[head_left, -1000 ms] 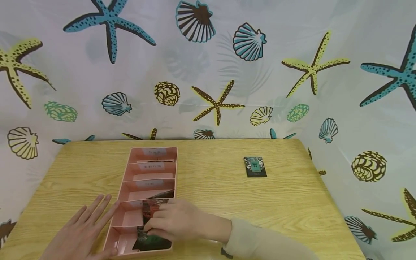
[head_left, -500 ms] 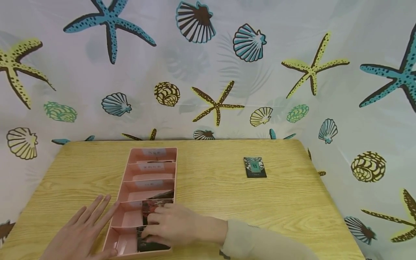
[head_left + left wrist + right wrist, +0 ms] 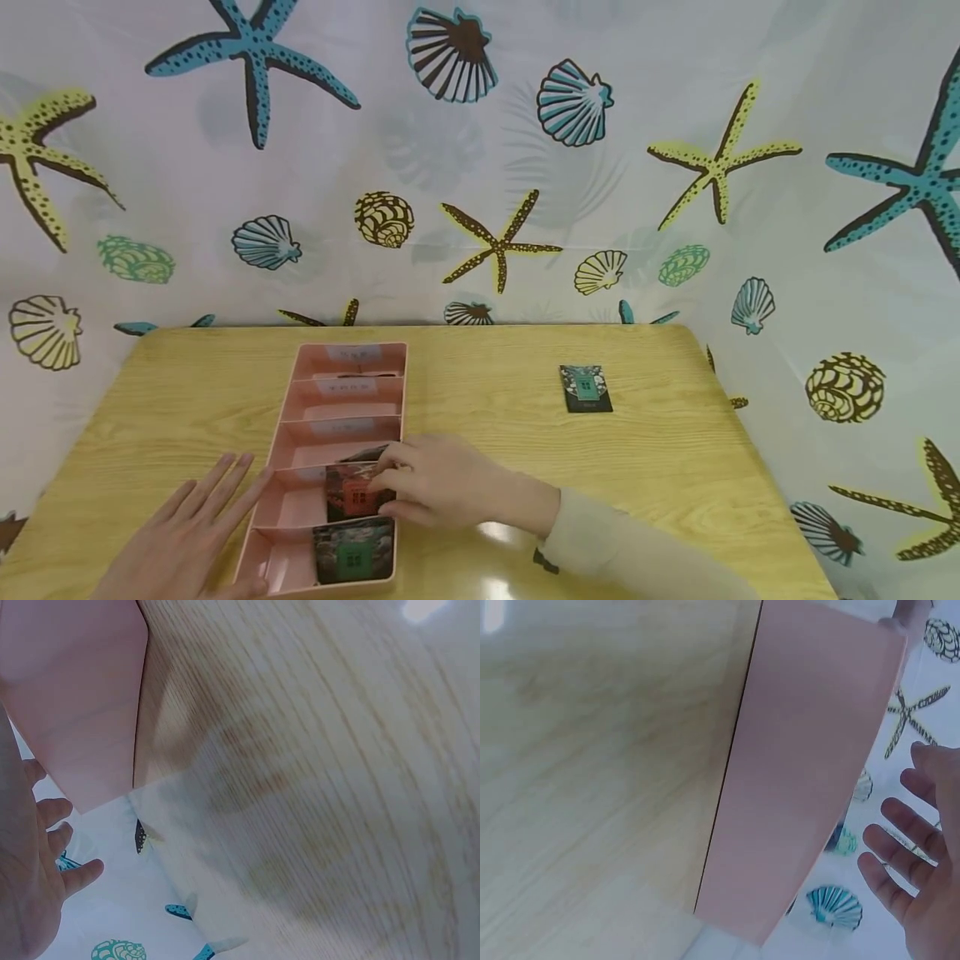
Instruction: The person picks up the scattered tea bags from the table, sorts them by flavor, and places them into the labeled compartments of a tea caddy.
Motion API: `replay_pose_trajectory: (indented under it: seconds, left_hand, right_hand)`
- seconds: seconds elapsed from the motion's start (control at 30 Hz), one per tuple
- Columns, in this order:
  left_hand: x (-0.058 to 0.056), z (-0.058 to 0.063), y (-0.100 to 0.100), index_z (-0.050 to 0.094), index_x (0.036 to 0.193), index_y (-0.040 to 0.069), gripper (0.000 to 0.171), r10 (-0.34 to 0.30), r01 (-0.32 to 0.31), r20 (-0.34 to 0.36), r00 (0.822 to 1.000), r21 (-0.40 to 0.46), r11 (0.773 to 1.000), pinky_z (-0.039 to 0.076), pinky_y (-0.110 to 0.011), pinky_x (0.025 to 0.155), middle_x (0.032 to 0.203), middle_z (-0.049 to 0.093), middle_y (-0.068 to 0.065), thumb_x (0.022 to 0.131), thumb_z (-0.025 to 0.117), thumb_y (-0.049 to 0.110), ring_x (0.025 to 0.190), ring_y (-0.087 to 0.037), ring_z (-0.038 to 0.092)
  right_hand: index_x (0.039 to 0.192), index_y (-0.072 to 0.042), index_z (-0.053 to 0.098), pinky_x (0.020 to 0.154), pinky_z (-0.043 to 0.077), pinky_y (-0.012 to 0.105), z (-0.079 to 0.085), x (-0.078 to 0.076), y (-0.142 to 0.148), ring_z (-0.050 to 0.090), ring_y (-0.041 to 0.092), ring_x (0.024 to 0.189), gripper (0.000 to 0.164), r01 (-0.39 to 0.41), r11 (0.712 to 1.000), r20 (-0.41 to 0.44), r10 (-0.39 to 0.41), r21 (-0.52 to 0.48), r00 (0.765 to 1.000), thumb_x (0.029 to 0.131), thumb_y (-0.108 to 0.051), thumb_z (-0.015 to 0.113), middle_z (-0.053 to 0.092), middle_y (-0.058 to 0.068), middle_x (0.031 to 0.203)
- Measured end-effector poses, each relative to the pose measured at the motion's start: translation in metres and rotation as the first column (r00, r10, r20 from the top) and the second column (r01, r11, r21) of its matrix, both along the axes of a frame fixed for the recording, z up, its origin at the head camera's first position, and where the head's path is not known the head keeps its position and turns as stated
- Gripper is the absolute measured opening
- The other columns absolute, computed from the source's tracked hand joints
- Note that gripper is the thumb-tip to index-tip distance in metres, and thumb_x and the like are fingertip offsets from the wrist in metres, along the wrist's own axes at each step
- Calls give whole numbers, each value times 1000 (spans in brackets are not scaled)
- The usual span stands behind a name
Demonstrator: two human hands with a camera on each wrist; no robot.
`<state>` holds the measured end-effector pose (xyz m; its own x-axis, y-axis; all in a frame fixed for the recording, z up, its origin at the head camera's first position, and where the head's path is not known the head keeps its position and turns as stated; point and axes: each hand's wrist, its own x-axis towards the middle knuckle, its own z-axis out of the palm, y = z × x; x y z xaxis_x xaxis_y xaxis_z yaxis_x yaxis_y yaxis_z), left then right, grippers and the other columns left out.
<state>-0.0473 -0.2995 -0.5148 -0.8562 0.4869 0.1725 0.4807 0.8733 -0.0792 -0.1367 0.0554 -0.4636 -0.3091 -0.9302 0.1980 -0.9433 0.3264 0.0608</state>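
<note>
A long pink box (image 3: 300,507) with several compartments stands on the table in the head view. In its nearest compartment lies a flat dark packet with a green label (image 3: 354,552). One compartment further is a dark packet with a red label (image 3: 347,493), its right part behind my right fingertips. My right hand (image 3: 453,485) hovers over the box's right rim with loosely bent fingers; the right wrist view shows these fingers (image 3: 904,832) apart, holding nothing. My left hand (image 3: 176,533) lies spread along the box's left side, thumb by the near corner.
Another dark packet with a green label (image 3: 586,388) lies on the wooden table (image 3: 660,500) at the back right. A dark item (image 3: 367,454) shows in the box's middle compartment. Paper labels (image 3: 352,387) mark the compartment walls. A patterned curtain (image 3: 465,150) hangs behind.
My right hand has let go of the green-labelled packet in the nearest compartment and moved up and right, to the red-labelled one's edge. The left hand stays put.
</note>
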Motion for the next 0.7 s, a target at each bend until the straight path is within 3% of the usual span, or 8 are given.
replay_pose_trajectory:
  seconds: [0.17, 0.33, 0.7]
  left_hand:
    - [1, 1, -1, 17, 171, 26, 117, 5, -5, 6, 1000, 3, 1000, -27, -16, 123, 179, -5, 8, 82, 67, 81, 157, 1, -30]
    - [2, 0, 0, 15, 172, 26, 117, 13, -13, 24, 1000, 1, 1000, -28, -14, 121, 179, -4, 7, 82, 67, 81, 156, 2, -32]
    - [1, 0, 0, 15, 172, 26, 119, 2, -2, -7, 1000, 5, 1000, -27, -16, 123, 180, 5, 3, 81, 68, 81, 157, 2, -29]
  right_hand:
    - [127, -24, 73, 92, 59, 26, -1, -16, 29, 69, 10, 108, 32, 85, 993, -23, -87, -80, 996, 103, -44, 67, 70, -5, 126]
    - [127, -21, 72, 89, 60, 28, -1, -32, 62, 69, 13, 106, 35, 198, 975, 27, -196, -100, 980, 101, -45, 69, 70, -3, 124]
    - [132, -18, 71, 85, 62, 39, -10, -71, 132, 71, 23, 104, 42, 412, 907, 139, -398, -90, 907, 102, -47, 66, 71, 4, 123]
